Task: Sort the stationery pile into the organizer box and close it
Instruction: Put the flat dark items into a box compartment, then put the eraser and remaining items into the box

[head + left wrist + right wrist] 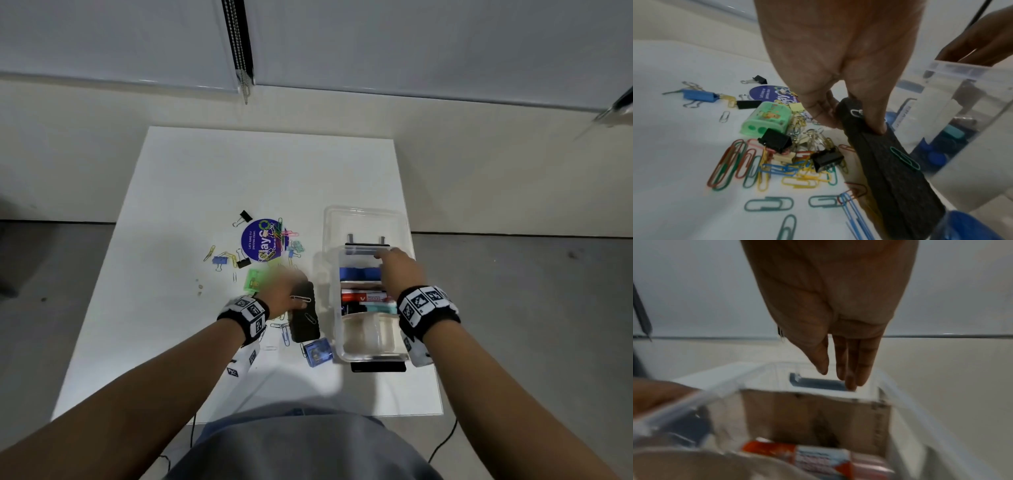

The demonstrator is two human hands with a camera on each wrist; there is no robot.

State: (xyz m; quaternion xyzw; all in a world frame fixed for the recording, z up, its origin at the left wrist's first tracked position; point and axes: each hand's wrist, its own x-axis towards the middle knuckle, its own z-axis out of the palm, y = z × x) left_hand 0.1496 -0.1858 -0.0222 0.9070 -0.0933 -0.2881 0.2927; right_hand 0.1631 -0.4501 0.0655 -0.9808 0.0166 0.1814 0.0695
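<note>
The black eraser block (879,155), with stray clips stuck to it, sat tilted beside the clear organizer box (337,329), gripped by the left hand (838,65). The right hand (838,321), fingers straight, reached the box's far end, perhaps steadying it. Next, lift the block into a free compartment, shedding the clips.

Dim even light, soft shadows, motion blur, wide-angle distortion

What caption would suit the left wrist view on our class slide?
Left hand grips a black felt eraser with paper clips stuck to it, beside the clear organizer box.
</note>
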